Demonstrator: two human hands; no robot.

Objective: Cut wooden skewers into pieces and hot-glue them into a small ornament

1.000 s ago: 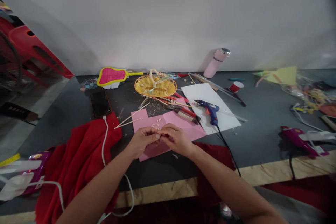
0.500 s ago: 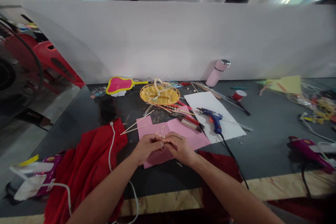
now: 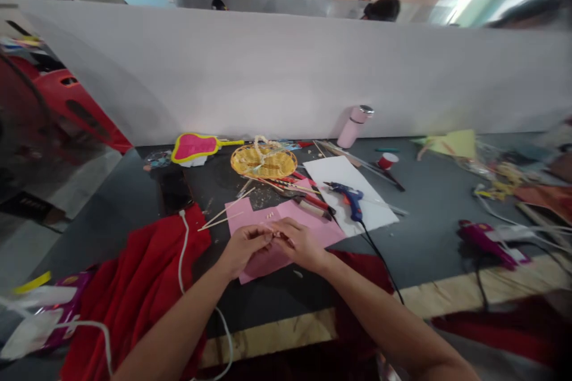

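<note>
Over a pink paper sheet (image 3: 322,229), my left hand (image 3: 245,248) and my right hand (image 3: 302,245) meet fingertip to fingertip. Both hands are closed in a pinch around something tiny and pale between them, too small to make out. A few small pale pieces (image 3: 270,215) lie on the paper just beyond my fingers. Thin sticks (image 3: 223,218) rest at the paper's left edge. Red-handled tools (image 3: 319,203) lie across its far side.
A blue glue gun (image 3: 354,199) lies on white board (image 3: 378,214), its cord running to the front edge. Behind are a yellow basket (image 3: 263,162) and a pink bottle (image 3: 354,126). Red cloth (image 3: 147,268) and a phone (image 3: 176,191) are left; a purple glue gun (image 3: 489,242) is right.
The view has shifted, so most table items appear further left. My hands remain together over the pink paper, with the fingertips slightly rearranged. Fewer pale pieces show beyond them.
</note>
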